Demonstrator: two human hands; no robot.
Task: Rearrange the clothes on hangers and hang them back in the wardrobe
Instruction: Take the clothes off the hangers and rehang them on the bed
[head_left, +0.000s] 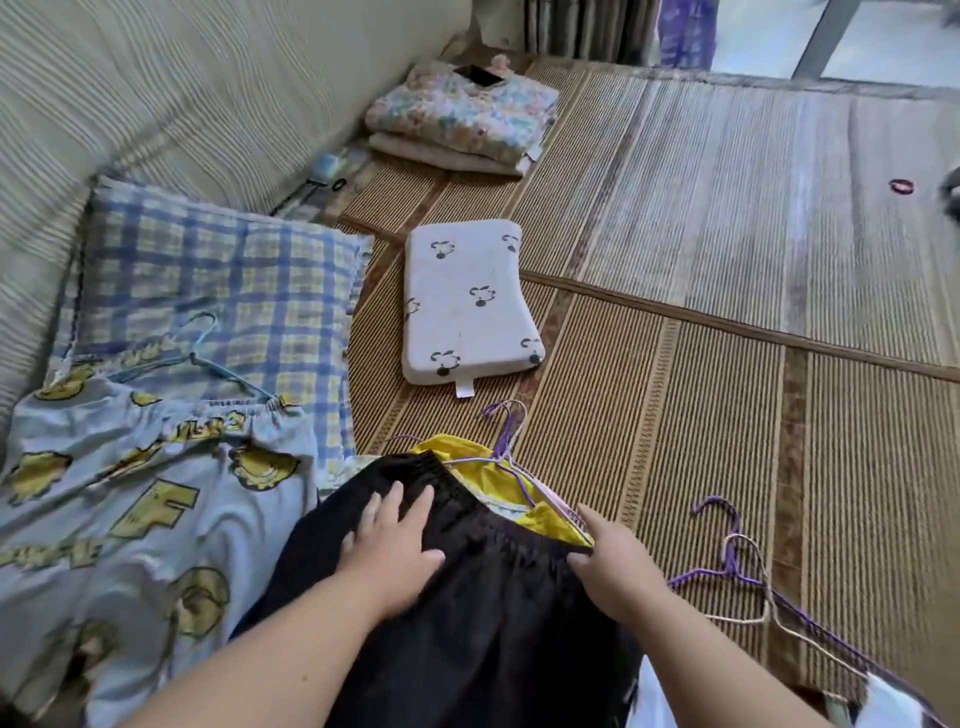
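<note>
Two hangers right of black shorts | pillow beyond | pajamas left

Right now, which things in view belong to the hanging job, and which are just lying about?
Job: black shorts, yellow garment, cartoon-print pyjamas on a blue hanger, loose purple hangers.
Lying about: checked pillow, small white pillow, folded floral quilt, purple hair tie.
</note>
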